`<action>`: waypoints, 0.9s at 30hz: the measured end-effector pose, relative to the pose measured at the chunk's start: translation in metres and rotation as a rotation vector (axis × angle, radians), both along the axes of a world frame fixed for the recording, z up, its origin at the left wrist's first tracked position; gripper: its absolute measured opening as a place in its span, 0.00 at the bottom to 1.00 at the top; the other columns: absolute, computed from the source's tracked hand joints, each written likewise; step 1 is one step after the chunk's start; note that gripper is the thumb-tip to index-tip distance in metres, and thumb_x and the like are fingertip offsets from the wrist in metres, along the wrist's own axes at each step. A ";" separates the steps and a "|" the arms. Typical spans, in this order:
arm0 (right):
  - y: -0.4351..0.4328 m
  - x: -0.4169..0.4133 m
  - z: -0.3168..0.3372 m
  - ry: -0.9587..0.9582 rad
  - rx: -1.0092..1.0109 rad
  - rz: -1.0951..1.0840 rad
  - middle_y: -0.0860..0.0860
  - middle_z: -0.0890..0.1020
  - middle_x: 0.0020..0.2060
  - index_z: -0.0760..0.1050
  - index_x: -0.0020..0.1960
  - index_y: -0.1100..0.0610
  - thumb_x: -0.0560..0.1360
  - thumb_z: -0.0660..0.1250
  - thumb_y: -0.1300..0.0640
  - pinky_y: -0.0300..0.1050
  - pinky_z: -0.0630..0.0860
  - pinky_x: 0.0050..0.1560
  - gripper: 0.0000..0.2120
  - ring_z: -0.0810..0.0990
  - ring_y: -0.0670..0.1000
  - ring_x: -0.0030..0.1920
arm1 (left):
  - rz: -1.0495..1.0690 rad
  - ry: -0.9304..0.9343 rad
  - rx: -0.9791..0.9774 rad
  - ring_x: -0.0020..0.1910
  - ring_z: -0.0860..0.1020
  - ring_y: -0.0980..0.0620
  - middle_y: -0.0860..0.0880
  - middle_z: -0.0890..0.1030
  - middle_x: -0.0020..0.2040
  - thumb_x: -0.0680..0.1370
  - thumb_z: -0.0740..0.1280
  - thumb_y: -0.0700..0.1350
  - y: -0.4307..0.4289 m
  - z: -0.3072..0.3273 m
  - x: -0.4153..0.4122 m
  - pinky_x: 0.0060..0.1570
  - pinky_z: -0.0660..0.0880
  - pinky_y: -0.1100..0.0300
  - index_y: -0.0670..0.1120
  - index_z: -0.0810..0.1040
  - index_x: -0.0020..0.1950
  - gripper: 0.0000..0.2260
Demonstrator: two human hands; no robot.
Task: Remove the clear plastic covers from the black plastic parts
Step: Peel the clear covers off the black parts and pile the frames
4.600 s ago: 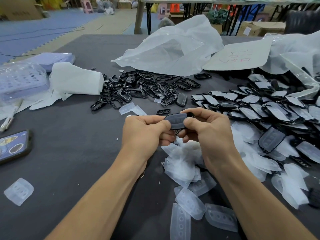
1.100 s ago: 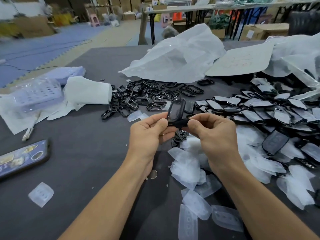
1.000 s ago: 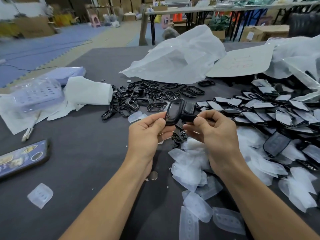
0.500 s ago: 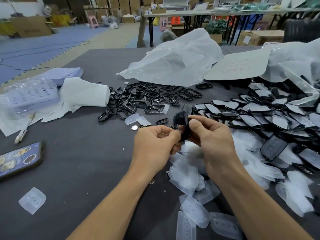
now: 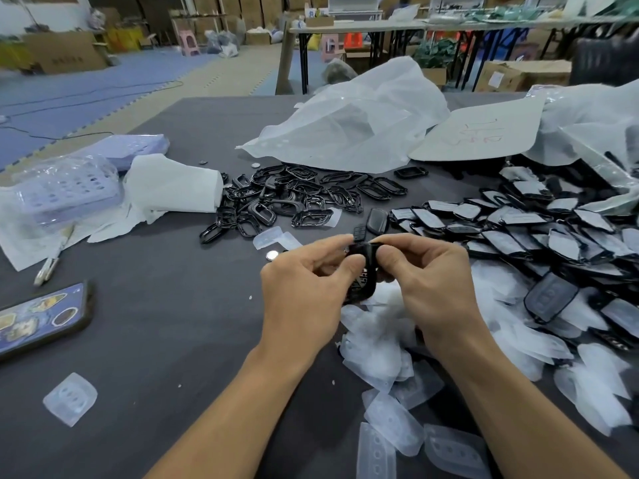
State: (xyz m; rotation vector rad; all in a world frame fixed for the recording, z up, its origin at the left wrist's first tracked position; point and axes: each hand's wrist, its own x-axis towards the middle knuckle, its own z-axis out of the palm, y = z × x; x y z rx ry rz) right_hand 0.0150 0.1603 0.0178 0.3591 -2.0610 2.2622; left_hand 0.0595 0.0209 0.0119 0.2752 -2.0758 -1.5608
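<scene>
Surface (image 5: 166, 340) of dark grey underneath everything, broad and cluttered. Carried a crumpled white bag (image 5: 349, 129) at the far side, a wide heap of covered parts (image 5: 518, 229) to the right, a tangle of bare black frames (image 5: 297, 195) in the middle and a drift of shed clear covers (image 5: 380, 350) nearer the body, just below the hands. Bore a phone (image 5: 38, 316) at the left edge. Held the black part (image 5: 364, 271) above that drift, roughly edge-on, between left hand (image 5: 304, 292) and right hand (image 5: 428, 281), fingers of both curled and pinching its upper end, thumbs close together. Could not tell whether a clear cover was on it. Looked to be partway through stripping one piece, with many covered ones waiting. Called next, probably, for a nail under the cover's lip and a steady peel against the other hand's bracing grip, then for dropping the cover onto the drift and the bare part among the frames.
</scene>
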 end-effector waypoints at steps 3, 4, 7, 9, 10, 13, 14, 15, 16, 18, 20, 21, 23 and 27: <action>-0.001 0.001 0.000 -0.039 -0.001 0.035 0.50 0.87 0.34 0.85 0.47 0.63 0.76 0.70 0.72 0.33 0.78 0.36 0.08 0.83 0.43 0.33 | -0.018 -0.047 0.021 0.37 0.85 0.62 0.61 0.86 0.36 0.73 0.79 0.41 -0.003 -0.002 -0.003 0.41 0.81 0.68 0.61 0.86 0.48 0.14; -0.002 0.001 0.000 -0.057 -0.007 0.040 0.51 0.87 0.35 0.85 0.46 0.62 0.77 0.70 0.72 0.35 0.79 0.38 0.08 0.84 0.44 0.34 | -0.021 -0.062 0.037 0.35 0.85 0.60 0.58 0.86 0.35 0.74 0.79 0.41 -0.003 -0.002 -0.003 0.40 0.82 0.65 0.59 0.87 0.49 0.12; -0.001 0.001 0.002 -0.150 -0.071 0.065 0.56 0.88 0.39 0.86 0.44 0.59 0.77 0.69 0.71 0.42 0.84 0.43 0.11 0.86 0.51 0.39 | -0.052 -0.053 0.248 0.28 0.82 0.53 0.48 0.86 0.34 0.75 0.77 0.38 -0.003 -0.001 -0.005 0.33 0.81 0.62 0.52 0.88 0.45 0.08; 0.002 0.002 0.004 -0.232 -0.150 0.133 0.58 0.88 0.41 0.87 0.42 0.58 0.75 0.70 0.70 0.41 0.83 0.43 0.11 0.87 0.52 0.40 | -0.071 -0.029 0.447 0.27 0.80 0.52 0.43 0.86 0.34 0.75 0.76 0.37 -0.002 0.000 -0.008 0.30 0.78 0.62 0.45 0.88 0.42 0.05; 0.004 0.002 0.006 -0.267 -0.180 0.179 0.58 0.88 0.42 0.88 0.43 0.58 0.73 0.71 0.68 0.40 0.83 0.43 0.08 0.88 0.52 0.42 | -0.077 -0.018 0.513 0.27 0.80 0.53 0.42 0.86 0.34 0.75 0.76 0.37 -0.002 0.000 -0.008 0.30 0.78 0.63 0.43 0.88 0.42 0.03; 0.008 0.002 0.009 -0.321 -0.200 0.292 0.60 0.88 0.46 0.88 0.48 0.61 0.69 0.72 0.62 0.38 0.82 0.45 0.10 0.88 0.53 0.46 | -0.064 -0.008 0.603 0.27 0.80 0.54 0.42 0.86 0.34 0.75 0.76 0.37 0.001 -0.001 -0.006 0.30 0.78 0.64 0.41 0.87 0.41 0.03; 0.009 0.002 0.009 -0.325 -0.189 0.308 0.60 0.88 0.47 0.88 0.48 0.62 0.69 0.72 0.62 0.39 0.82 0.46 0.10 0.88 0.54 0.47 | -0.052 -0.010 0.604 0.27 0.81 0.54 0.43 0.86 0.35 0.75 0.77 0.38 0.002 -0.002 -0.005 0.31 0.78 0.64 0.42 0.88 0.41 0.04; 0.009 0.002 0.010 -0.333 -0.187 0.321 0.60 0.88 0.47 0.87 0.49 0.62 0.69 0.71 0.61 0.39 0.82 0.47 0.11 0.87 0.54 0.47 | -0.036 -0.005 0.591 0.28 0.81 0.54 0.43 0.86 0.35 0.75 0.77 0.39 0.002 -0.002 -0.005 0.31 0.78 0.63 0.44 0.88 0.40 0.04; 0.010 0.003 0.010 -0.343 -0.193 0.339 0.61 0.88 0.48 0.87 0.49 0.62 0.69 0.71 0.61 0.40 0.83 0.48 0.11 0.87 0.53 0.47 | -0.013 0.000 0.553 0.28 0.81 0.53 0.44 0.86 0.34 0.75 0.78 0.40 0.002 -0.003 -0.005 0.32 0.78 0.63 0.45 0.88 0.40 0.04; 0.009 0.005 0.011 -0.370 -0.219 0.393 0.61 0.87 0.49 0.87 0.51 0.63 0.69 0.73 0.60 0.41 0.83 0.51 0.13 0.86 0.53 0.49 | 0.058 0.000 0.433 0.29 0.82 0.53 0.47 0.86 0.34 0.74 0.79 0.45 0.000 -0.005 -0.006 0.33 0.78 0.61 0.51 0.88 0.41 0.03; 0.005 0.008 0.011 -0.346 -0.227 0.440 0.60 0.87 0.50 0.87 0.53 0.61 0.69 0.75 0.64 0.42 0.83 0.52 0.13 0.85 0.53 0.50 | 0.112 0.005 0.370 0.29 0.83 0.53 0.48 0.86 0.34 0.73 0.79 0.49 -0.003 -0.005 -0.007 0.35 0.78 0.59 0.54 0.87 0.41 0.03; 0.001 0.011 0.011 -0.315 -0.218 0.434 0.60 0.87 0.49 0.87 0.53 0.60 0.70 0.74 0.68 0.41 0.82 0.50 0.13 0.86 0.53 0.49 | 0.119 0.007 0.367 0.29 0.82 0.53 0.48 0.86 0.33 0.73 0.79 0.50 -0.004 -0.006 -0.006 0.35 0.79 0.57 0.53 0.87 0.42 0.03; -0.004 0.014 0.008 -0.238 -0.162 0.329 0.59 0.88 0.46 0.87 0.51 0.58 0.72 0.71 0.74 0.41 0.82 0.49 0.15 0.86 0.53 0.46 | 0.082 0.004 0.385 0.30 0.82 0.53 0.47 0.86 0.34 0.74 0.78 0.48 -0.003 -0.005 -0.007 0.35 0.79 0.57 0.53 0.88 0.44 0.01; -0.007 0.011 0.004 -0.127 -0.066 0.134 0.54 0.88 0.41 0.88 0.44 0.53 0.74 0.68 0.75 0.39 0.82 0.49 0.19 0.85 0.49 0.43 | -0.020 0.006 0.335 0.35 0.84 0.56 0.51 0.88 0.37 0.73 0.78 0.46 -0.005 -0.004 -0.008 0.37 0.79 0.65 0.55 0.89 0.46 0.04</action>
